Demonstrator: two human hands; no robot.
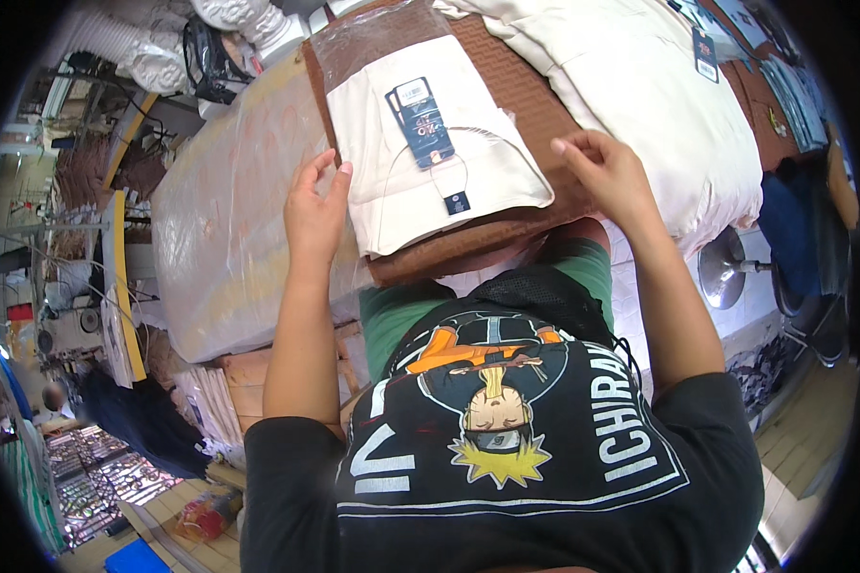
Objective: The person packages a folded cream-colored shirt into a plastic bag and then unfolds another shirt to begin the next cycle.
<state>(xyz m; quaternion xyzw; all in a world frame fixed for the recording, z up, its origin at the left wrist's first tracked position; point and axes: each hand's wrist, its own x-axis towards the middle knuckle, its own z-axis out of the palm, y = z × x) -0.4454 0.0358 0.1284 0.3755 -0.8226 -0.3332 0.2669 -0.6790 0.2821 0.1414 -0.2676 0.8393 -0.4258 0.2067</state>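
A folded cream garment (363,124), probably trousers, lies in front of me on a brown patterned cloth (554,181). A navy hang tag (430,138) rests on it, and a thin string loop runs down to a small dark square tag (457,202). My left hand (315,205) is by the garment's left edge, its thumb and fingers apart, holding nothing. To the right, my right hand (602,167) hovers over the brown cloth, fingers curled in toward the thumb, with nothing visible in them. Clear plastic (373,43) covers the cloth beyond the garment.
A large plastic-wrapped bundle (229,210) stands at the left. More cream garments (640,115) are heaped at the right, with another navy tag (705,54). A round metal stool base (722,267) is at the lower right. White plaster-like ornaments (158,62) sit at the far left.
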